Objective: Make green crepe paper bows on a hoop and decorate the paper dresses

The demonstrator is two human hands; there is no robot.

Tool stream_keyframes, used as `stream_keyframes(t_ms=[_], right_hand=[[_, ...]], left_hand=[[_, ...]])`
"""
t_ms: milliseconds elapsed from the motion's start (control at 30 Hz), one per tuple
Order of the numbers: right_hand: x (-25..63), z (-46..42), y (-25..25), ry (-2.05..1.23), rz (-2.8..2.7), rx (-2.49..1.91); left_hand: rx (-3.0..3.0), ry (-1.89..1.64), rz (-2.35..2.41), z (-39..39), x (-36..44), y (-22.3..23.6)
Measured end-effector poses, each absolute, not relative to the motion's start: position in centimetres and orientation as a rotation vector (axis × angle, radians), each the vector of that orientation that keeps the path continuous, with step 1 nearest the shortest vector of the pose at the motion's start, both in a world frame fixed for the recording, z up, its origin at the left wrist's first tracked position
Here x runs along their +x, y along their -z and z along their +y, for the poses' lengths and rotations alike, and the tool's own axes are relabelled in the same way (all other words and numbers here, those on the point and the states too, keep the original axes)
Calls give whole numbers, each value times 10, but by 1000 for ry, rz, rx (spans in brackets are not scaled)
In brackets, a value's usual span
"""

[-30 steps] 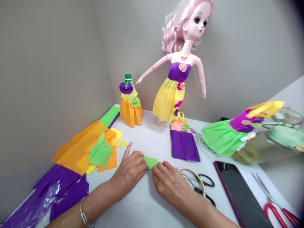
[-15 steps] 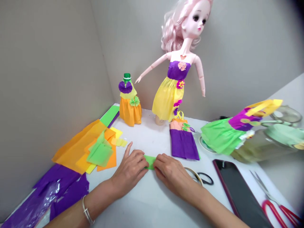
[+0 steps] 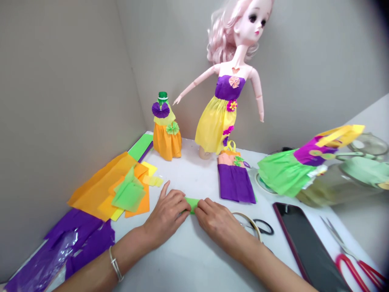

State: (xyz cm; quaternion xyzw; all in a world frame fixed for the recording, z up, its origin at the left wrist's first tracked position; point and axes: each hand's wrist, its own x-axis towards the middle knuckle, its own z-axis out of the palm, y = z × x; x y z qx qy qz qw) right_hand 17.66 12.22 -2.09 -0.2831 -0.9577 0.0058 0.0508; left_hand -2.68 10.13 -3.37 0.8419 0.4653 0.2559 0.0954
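Between my hands, low over the white table, is a narrow green paper strip (image 3: pixel 192 205), its ends hidden under my fingers. My left hand (image 3: pixel 170 210) grips its left end, the fingers curled and the thumb side raised. At the other end my right hand (image 3: pixel 212 217) pinches the strip with bent fingers. A small paper dress (image 3: pixel 236 182) in purple and peach lies just beyond my right hand. Beside my right wrist are a tape roll (image 3: pixel 257 228) and black-handled scissors (image 3: pixel 267 227), partly covered by it.
Orange, yellow and green paper sheets (image 3: pixel 100 182) lie left, with purple paper (image 3: pixel 88 251) nearer. A doll (image 3: pixel 229 87) and a dressed green bottle (image 3: pixel 167 140) stand behind. On the right are a phone (image 3: pixel 306 243), red scissors (image 3: pixel 349 263) and a green-skirted paper dress (image 3: pixel 282 170) near a jar (image 3: pixel 343 184).
My right hand has shifted slightly left along the green strip, and less of the strip shows between the hands. The view has moved a little.
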Motion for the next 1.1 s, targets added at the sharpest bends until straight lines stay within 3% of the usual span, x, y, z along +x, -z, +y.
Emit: stream_keyframes(t_ms=[167,567,1100], right_hand=[[177,126,23,-112,-2854,-928],[178,124,9,-722,-2633,-1103],[176,129,20,-731,-2507,-1184]], left_hand=[[2491,-740,1351,99,-28,32],[2341,-697,1381,99,-33,34],[2391,-753,1414,103,-35,34]])
